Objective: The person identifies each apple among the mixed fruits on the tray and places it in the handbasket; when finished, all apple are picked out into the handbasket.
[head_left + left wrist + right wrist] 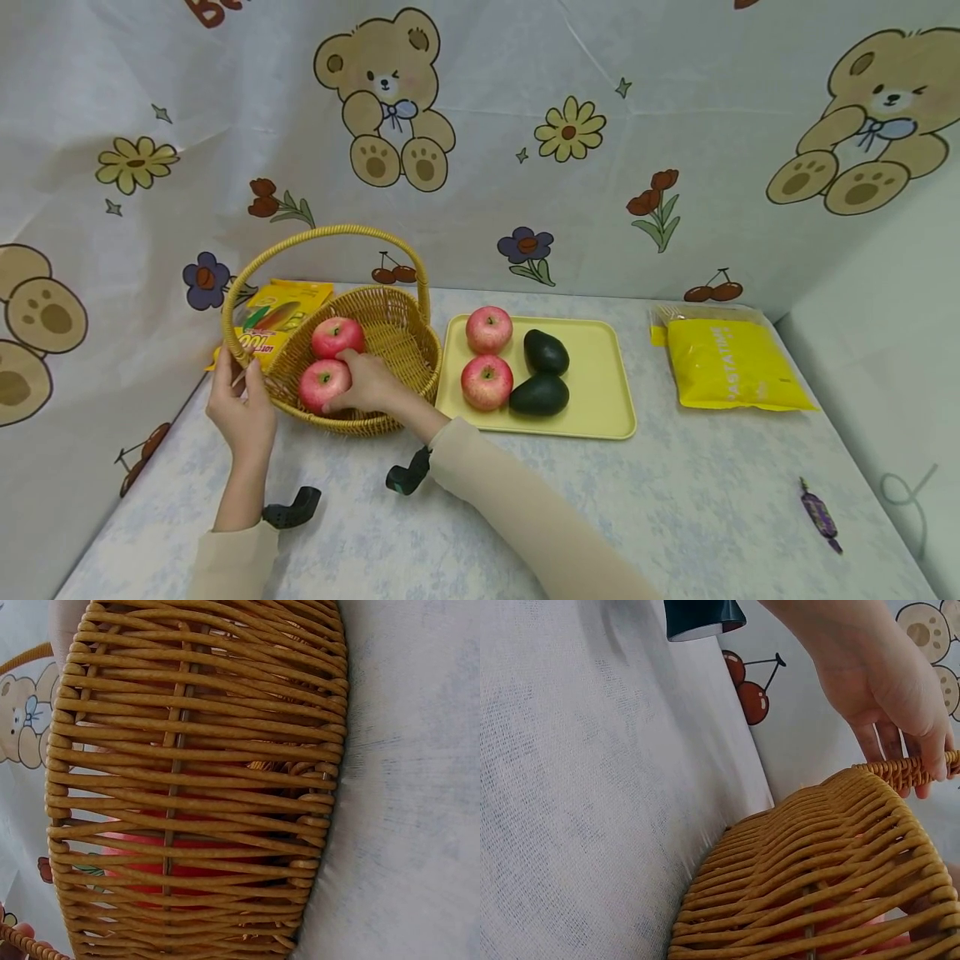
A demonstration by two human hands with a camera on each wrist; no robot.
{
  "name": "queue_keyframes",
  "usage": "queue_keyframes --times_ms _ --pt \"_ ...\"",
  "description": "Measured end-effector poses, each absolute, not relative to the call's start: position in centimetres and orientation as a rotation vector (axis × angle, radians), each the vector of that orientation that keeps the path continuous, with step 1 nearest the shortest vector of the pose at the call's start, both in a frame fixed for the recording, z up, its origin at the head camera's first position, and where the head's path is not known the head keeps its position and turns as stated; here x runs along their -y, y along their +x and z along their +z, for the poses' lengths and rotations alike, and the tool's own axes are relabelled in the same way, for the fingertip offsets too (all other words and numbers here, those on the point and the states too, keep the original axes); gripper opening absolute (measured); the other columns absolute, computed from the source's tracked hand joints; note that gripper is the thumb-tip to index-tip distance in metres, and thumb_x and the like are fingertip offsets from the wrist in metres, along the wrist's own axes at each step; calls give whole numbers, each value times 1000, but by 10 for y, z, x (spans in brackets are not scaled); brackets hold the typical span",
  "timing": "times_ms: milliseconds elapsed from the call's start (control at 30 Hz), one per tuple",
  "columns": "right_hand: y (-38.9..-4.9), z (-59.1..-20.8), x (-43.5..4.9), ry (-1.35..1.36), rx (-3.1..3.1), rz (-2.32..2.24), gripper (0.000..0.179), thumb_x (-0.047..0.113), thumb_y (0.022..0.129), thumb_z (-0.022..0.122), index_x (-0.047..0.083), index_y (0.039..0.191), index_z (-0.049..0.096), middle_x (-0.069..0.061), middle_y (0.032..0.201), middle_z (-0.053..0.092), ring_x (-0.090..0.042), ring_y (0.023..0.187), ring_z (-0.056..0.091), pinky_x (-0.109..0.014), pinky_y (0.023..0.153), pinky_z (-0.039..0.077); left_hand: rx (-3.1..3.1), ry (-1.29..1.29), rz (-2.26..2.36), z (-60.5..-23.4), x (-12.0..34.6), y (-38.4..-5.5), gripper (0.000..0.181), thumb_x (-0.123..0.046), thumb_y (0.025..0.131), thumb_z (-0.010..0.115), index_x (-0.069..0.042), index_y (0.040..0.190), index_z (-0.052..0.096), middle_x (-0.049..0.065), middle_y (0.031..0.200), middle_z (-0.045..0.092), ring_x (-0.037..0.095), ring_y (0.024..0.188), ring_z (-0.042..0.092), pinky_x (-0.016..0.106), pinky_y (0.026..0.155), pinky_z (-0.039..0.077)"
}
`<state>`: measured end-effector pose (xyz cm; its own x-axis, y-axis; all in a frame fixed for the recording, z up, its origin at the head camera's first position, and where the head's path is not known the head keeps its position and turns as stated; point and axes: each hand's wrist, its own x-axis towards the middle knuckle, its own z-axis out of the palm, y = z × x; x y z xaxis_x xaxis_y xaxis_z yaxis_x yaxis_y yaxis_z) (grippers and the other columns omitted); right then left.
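A yellow wicker basket (pixel 397 333) with a tall arched handle stands on the left of the table, holding two red apples. My left hand (pixel 243 408) grips the foot of the handle at the basket's left side; the right wrist view shows that hand's fingers (pixel 889 742) curled round the woven handle. Inside the basket, my right hand (pixel 367 383) holds the front apple (pixel 324 385), thumb at its near side and fingers at its far side. The back apple (pixel 338 337) lies against it. Through the weave in the left wrist view, a red apple (pixel 142 862) partly shows.
Right of the basket is a yellow tray (pixel 596 379) with two apples (pixel 487 382) and two dark avocados (pixel 542 393). A yellow mango-print packet (pixel 288 304) lies behind the basket. At the right are a yellow pasta packet (pixel 731 362) and a purple wrapped candy (pixel 820 515).
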<state>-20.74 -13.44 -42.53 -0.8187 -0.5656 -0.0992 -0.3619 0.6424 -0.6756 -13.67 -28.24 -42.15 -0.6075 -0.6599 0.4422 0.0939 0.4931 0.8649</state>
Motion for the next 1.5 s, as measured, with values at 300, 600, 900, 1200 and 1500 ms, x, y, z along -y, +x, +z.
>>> queue_keyframes --times_ms 300,600,900,1200,1500 --pt "-205 -426 135 -762 -2572 -954 85 41 73 84 13 143 45 -3 135 56 -18 126 49 -30 100 46 1933 479 -1183 -423 282 -135 41 -19 101 51 -26 141 52 7 126 64 1 106 58 8 86 48" --pt "-203 -419 127 -840 -2623 -1064 73 38 78 81 13 140 51 -3 131 58 -17 120 52 -28 96 49 1929 468 -1191 -422 283 -135 41 -18 101 51 -27 141 52 9 126 64 1 106 57 9 87 48" --pt "-188 -398 99 -939 -2581 -1235 70 40 80 79 13 139 52 -5 130 60 -18 115 57 -26 93 47 1933 485 -1188 -424 285 -136 42 -19 100 52 -27 141 52 8 126 64 8 109 59 16 91 50" --pt "-173 -374 45 -962 -2534 -1384 71 40 80 79 18 141 51 -1 138 54 -20 119 54 -33 97 48 1941 464 -1177 -424 284 -136 42 -18 101 50 -25 142 51 10 127 64 1 108 56 13 91 48" --pt "-177 -361 -16 -880 -2547 -1565 75 29 76 84 17 141 50 -2 138 54 -20 123 52 -43 103 47 1937 449 -1165 -425 286 -139 41 -16 101 50 -23 141 52 9 125 65 -1 107 56 13 91 48"
